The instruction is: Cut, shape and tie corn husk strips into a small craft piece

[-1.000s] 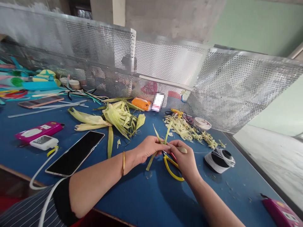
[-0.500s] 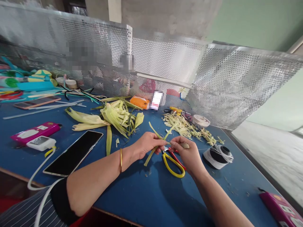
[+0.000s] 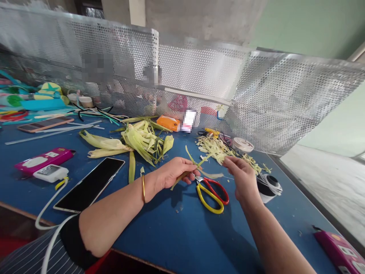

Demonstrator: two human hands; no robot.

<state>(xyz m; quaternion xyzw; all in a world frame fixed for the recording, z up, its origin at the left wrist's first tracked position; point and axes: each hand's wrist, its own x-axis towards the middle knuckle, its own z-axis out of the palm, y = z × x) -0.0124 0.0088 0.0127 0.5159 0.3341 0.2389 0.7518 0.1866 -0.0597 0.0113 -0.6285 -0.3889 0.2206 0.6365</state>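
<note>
My left hand pinches several narrow green corn husk strips that cross one another and stick out on both sides of its fingers. To the right, apart from the strips, my right hand is raised with thumb and fingers pressed together; whatever they hold is too small to make out. A thin white thread shows between the strips and the right hand. Scissors with one yellow and one red handle lie on the table below the hands. Beyond my right wrist stands a spool of white thread, partly hidden by it.
A pile of corn husks lies behind my left hand, and shredded husk behind my right. A dark-screened phone and a magenta device are at left. An orange packet sits before the perforated metal screen.
My right hand has left the husk strips and moved right and slightly up. My left hand keeps its hold, nearly in place. The scissors' red handle now shows more fully.
</note>
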